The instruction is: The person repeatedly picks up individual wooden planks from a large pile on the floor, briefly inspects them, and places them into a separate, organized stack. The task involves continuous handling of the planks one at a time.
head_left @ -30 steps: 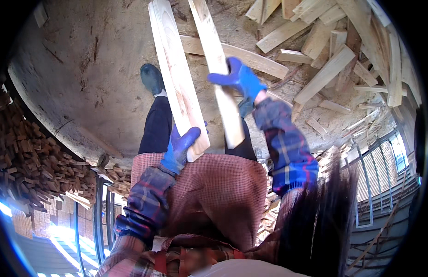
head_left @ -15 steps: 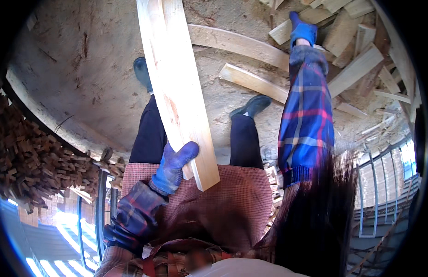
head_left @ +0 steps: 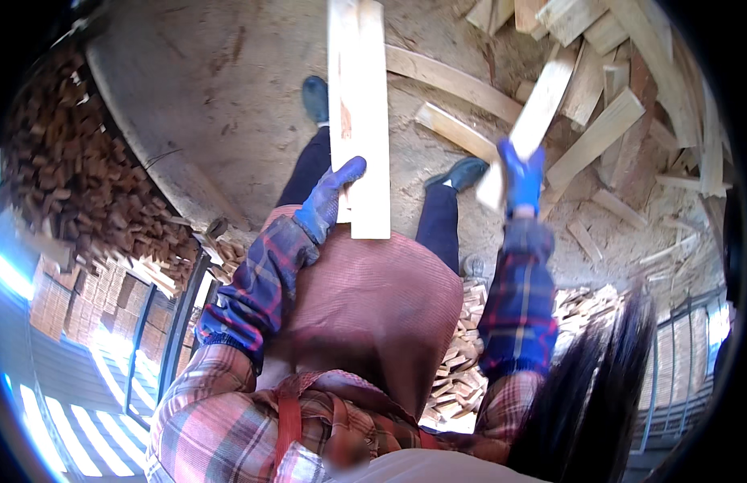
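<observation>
My left hand (head_left: 325,201), in a blue glove, is closed around the near end of long pale wooden boards (head_left: 369,121). At least two of these boards lie side by side, pointing away from me above my lap. Off to the right, my gloved right hand (head_left: 522,173) grips a shorter wooden board (head_left: 544,101). Its near end sticks out below my fingers, and its far end reaches toward the wood pile. A plaid sleeve covers each forearm, and a reddish checked apron (head_left: 373,290) spreads over my lap.
Loose boards (head_left: 595,141) are heaped at the far right. A curved strip of wood (head_left: 454,80) and a short plank (head_left: 458,130) lie on the dusty floor (head_left: 204,105). Many small wood blocks (head_left: 91,185) are piled at the left, with more blocks (head_left: 462,374) at lower right.
My right hand has come back from the far pile and now holds a board. The long boards in my left hand have swung to the right and point straighter ahead.
</observation>
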{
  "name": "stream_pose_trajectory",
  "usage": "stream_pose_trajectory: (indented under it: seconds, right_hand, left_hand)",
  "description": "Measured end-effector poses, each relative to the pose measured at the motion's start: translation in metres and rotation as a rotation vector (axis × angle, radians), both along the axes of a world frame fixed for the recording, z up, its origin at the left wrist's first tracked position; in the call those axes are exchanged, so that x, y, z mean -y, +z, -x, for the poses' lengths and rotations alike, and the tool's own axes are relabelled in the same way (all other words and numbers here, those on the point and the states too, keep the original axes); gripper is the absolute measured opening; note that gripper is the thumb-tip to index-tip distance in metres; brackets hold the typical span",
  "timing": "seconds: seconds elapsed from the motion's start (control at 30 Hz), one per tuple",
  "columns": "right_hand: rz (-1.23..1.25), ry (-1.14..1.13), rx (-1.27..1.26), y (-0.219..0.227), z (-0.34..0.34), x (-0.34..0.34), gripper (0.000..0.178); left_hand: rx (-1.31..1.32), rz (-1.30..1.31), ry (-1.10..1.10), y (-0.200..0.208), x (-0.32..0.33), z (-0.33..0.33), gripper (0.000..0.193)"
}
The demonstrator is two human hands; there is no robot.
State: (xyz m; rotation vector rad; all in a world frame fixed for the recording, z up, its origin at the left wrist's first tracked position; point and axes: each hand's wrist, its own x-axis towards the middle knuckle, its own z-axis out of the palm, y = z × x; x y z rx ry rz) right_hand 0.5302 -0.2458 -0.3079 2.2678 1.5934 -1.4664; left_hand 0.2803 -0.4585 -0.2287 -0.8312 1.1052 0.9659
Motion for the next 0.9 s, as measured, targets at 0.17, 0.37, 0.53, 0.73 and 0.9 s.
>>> stream_pose_trajectory:
  seconds: [0.17,0.37,0.53,0.73,0.9]
  right_hand:
    - [0.624,-0.600,-0.404,0.169,0.020,0.065,0.039]
    - [1.115,-0.865,-0.863,0.250,0.108,0.090,0.047]
    - [0.897,-0.685,-0.648,0.191,0.237,0.121,0.052]
    - [0.825,-0.187,-0.734,0.191,0.332,0.144,0.054]
    - [0.714,0.261,-0.563,0.193,0.354,0.157,0.085]
  left_hand:
    - [0.184,-0.032,0.159,0.093,0.001,0.059,0.067]
    - [0.119,0.024,0.122,0.175,0.019,0.085,0.067]
    - [-0.022,-0.127,-0.112,0.127,-0.005,0.139,0.059]
    - [0.115,-0.076,-0.128,0.076,0.017,0.190,0.052]
    - [0.314,-0.056,0.181,0.093,0.046,0.219,0.054]
